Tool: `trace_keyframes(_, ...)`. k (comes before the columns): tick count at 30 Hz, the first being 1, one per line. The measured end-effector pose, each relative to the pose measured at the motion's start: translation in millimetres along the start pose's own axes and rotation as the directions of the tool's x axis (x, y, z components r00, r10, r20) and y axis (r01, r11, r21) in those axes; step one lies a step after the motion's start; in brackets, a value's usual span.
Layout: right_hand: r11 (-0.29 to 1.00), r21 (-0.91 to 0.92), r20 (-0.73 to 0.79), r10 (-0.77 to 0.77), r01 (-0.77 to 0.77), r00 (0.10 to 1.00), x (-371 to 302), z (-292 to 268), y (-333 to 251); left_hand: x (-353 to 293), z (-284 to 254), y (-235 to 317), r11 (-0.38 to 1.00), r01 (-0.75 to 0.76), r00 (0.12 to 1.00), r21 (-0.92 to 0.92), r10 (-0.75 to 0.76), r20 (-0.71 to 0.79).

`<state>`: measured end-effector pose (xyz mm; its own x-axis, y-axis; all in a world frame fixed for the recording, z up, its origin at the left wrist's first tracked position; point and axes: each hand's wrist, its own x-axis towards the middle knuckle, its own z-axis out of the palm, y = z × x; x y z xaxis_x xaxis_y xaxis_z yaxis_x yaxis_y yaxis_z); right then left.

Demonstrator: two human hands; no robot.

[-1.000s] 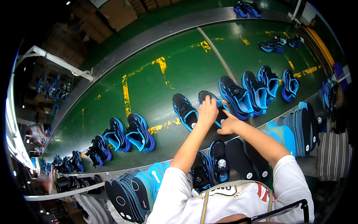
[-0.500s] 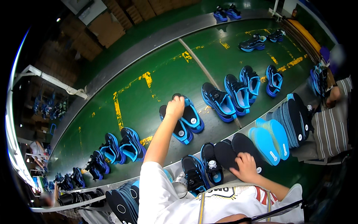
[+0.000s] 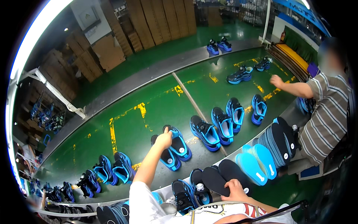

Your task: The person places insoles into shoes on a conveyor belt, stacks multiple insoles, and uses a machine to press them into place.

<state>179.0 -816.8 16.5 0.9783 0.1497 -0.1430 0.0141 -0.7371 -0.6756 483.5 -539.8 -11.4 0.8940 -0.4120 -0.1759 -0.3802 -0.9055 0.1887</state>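
Note:
On the green conveyor belt (image 3: 126,130) in front of me stands a pair of black and blue sneakers (image 3: 181,149), pale round labels visible on their insoles. My left hand (image 3: 163,140) reaches out to this pair, its fingers closed over the front part of the shoes. Close to my body, my right hand (image 3: 235,190) has curled fingers at the edge of a black insole (image 3: 213,180). A second black insole (image 3: 233,171) lies right beside it. Just left of the insoles sit two more black and blue sneakers (image 3: 183,196), one with a white-topped dial or plug.
Bright blue insoles (image 3: 250,168) and a stack of dark insoles (image 3: 274,143) line the ledge to my right. More sneakers (image 3: 222,125) stand along the belt on both sides. At the right, a co-worker in a striped shirt (image 3: 324,112) extends an arm over the belt.
My view has tilted up, so the scene sits lower. My right hand's fingers have drawn in at the black insole's edge. The co-worker's arm now reaches over the belt.

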Motion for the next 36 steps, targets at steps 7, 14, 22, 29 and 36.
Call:
trace_keyframes(7, 0.981, 0.194, -0.181, 0.021, 0.015, 0.983, 37.7, -84.8, -24.8, -1.7, -46.7, 25.3, 0.511, -0.138, 0.956, -0.849, -0.154, -0.248)
trace_keyframes(14, 0.883, -0.399, -0.434, -0.421, 0.248, 0.797, 111.0, -98.3, 5.4, 22.5, 35.4, 125.6, 0.738, -0.198, 0.944, -0.645, -0.033, -0.328)
trace_keyframes(22, 0.716, -0.627, -0.074, -0.447, 0.307, 0.892, 176.0, -77.3, 13.8, 56.8, 57.0, 140.3, 0.729, -0.119, 0.911, -0.675, -0.191, -0.366)
trace_keyframes(29, 0.719, -0.676, -0.007, -0.227, 0.162, 0.974, 241.6, -29.6, 22.6, 91.2, 52.2, 113.5, 0.689, -0.036, 0.980, -0.724, -0.118, -0.161)
trace_keyframes(36, 0.817, -0.576, -0.084, -0.048, -0.009, 0.995, 265.0, 7.4, 30.9, 82.6, 42.2, 114.1, 0.360, 0.080, 0.991, -0.930, -0.128, 0.036)
